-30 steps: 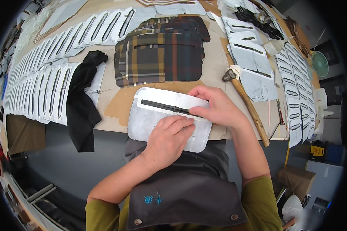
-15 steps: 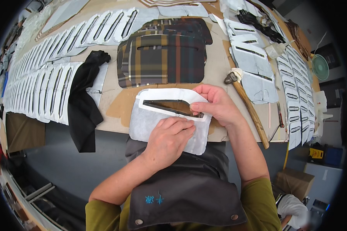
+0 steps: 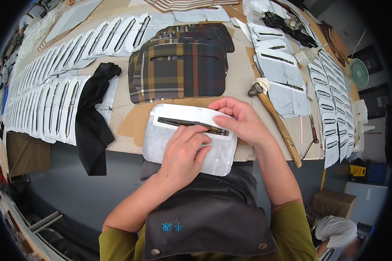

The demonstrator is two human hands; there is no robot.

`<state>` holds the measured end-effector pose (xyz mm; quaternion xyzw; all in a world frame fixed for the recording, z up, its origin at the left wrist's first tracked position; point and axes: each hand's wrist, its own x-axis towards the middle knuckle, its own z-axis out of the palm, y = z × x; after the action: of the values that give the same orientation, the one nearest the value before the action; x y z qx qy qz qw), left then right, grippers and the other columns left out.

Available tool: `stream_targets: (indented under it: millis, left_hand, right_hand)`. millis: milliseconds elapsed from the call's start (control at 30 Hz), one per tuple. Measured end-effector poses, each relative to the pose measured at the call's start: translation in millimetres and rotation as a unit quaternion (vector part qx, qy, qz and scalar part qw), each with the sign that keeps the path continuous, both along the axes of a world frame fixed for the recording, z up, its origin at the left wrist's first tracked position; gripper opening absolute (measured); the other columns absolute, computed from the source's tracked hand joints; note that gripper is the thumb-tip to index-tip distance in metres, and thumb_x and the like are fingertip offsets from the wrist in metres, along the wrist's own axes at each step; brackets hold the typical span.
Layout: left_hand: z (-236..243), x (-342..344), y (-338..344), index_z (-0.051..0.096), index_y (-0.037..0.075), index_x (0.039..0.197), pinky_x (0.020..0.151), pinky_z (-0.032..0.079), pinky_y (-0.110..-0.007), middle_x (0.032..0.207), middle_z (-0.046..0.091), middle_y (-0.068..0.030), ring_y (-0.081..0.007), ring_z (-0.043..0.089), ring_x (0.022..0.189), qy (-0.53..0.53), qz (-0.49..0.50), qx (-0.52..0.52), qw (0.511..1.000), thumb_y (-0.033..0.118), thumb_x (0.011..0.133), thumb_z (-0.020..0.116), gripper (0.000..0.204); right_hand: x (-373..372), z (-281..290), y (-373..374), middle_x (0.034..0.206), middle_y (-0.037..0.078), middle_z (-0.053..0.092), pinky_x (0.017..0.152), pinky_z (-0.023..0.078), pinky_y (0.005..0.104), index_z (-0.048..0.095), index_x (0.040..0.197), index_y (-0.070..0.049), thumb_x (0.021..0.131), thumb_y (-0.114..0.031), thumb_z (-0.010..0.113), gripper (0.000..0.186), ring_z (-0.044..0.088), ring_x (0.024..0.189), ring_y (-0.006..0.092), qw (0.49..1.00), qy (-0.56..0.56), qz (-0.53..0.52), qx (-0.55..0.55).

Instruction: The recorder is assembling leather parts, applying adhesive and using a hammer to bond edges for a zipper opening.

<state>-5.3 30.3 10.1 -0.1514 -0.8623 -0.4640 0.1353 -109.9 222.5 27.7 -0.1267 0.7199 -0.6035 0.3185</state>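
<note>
A pale, white-backed fabric panel with a narrow dark slot lies at the table's near edge and hangs partly over it. My right hand grips its upper right part, thumb on top and fingers behind the far edge. Across the middle of the panel rests my left hand, its bent fingertips at the slot's lower edge and its thumb held apart. Brownish plaid shows inside the slot. Just beyond the panel sits a stack of plaid fabric pieces, the top one slotted as well.
On the right lies a wooden-handled hammer, with scissors beyond it. Rows of slotted white panels fill the left; more panels lie at right. Black cloth drapes over the front edge. Another person is at lower right.
The slot, spread wide before, has narrowed. My left fingers have moved up to its edge and the thumb has come away from them. My right thumb has shifted up off the slot's end.
</note>
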Motion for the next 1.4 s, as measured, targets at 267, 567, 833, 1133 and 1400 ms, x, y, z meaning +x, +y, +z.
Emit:
stream_targets:
  millis: [267, 567, 833, 1133, 1400]
  left_hand:
    - [0.2, -3.0, 3.3, 0.071, 0.005, 0.095, 0.082, 0.051, -0.039, 0.109, 0.071, -0.0072, -0.0305, 0.062, 0.096, 0.0, -0.01, 0.0, 1.0, -0.001, 0.078, 0.078, 0.02]
    - [0.0, -5.0, 4.9, 0.072, 0.006, 0.095, 0.08, 0.051, -0.039, 0.106, 0.07, -0.0063, -0.0301, 0.061, 0.094, -0.012, -0.003, 0.007, 1.0, -0.001, 0.078, 0.078, 0.019]
    - [1.0, -7.5, 2.8, 0.073, 0.006, 0.097, 0.086, 0.049, -0.039, 0.108, 0.071, -0.0091, -0.0321, 0.062, 0.097, -0.031, -0.015, 0.006, 0.999, 0.0, 0.079, 0.076, 0.019]
    - [2.5, -3.1, -3.1, 0.074, 0.004, 0.103, 0.086, 0.05, -0.04, 0.111, 0.072, -0.0097, -0.0315, 0.063, 0.097, -0.032, -0.022, -0.006, 0.999, -0.001, 0.079, 0.075, 0.025]
    - [5.6, -10.1, -1.1, 0.068, 0.005, 0.123, 0.085, 0.05, -0.038, 0.119, 0.07, -0.0121, -0.0296, 0.06, 0.097, -0.051, -0.052, 0.019, 0.997, -0.003, 0.085, 0.068, 0.039]
  right_hand:
    - [4.8, -3.3, -4.1, 0.108, 0.005, 0.07, 0.085, 0.052, 0.0249, 0.061, 0.126, 0.0, 0.096, -0.009, 0.07, 0.033, 0.064, 0.097, 0.0079, 0.998, 0.046, -0.023, 0.026]
    - [0.4, 4.9, 10.4, 0.106, 0.005, 0.068, 0.08, 0.052, 0.0268, 0.06, 0.128, 0.0, 0.092, -0.009, 0.071, 0.038, 0.062, 0.094, 0.0087, 1.0, 0.021, 0.009, 0.017]
    - [9.0, 18.3, 77.6, 0.105, 0.001, 0.067, 0.083, 0.051, 0.023, 0.06, 0.131, -0.001, 0.091, 0.001, 0.07, 0.041, 0.061, 0.091, 0.0058, 0.985, 0.124, -0.093, 0.074]
    - [17.4, 27.6, 256.4, 0.097, 0.012, 0.072, 0.08, 0.055, 0.034, 0.073, 0.103, -0.004, 0.082, -0.023, 0.081, 0.029, 0.068, 0.086, 0.0203, 0.756, 0.249, -0.326, 0.51]
    - [5.1, -25.5, 335.4, 0.092, 0.014, 0.073, 0.078, 0.057, 0.0392, 0.072, 0.107, -0.001, 0.079, -0.031, 0.082, 0.042, 0.071, 0.082, 0.0253, 0.733, 0.25, -0.369, 0.514]
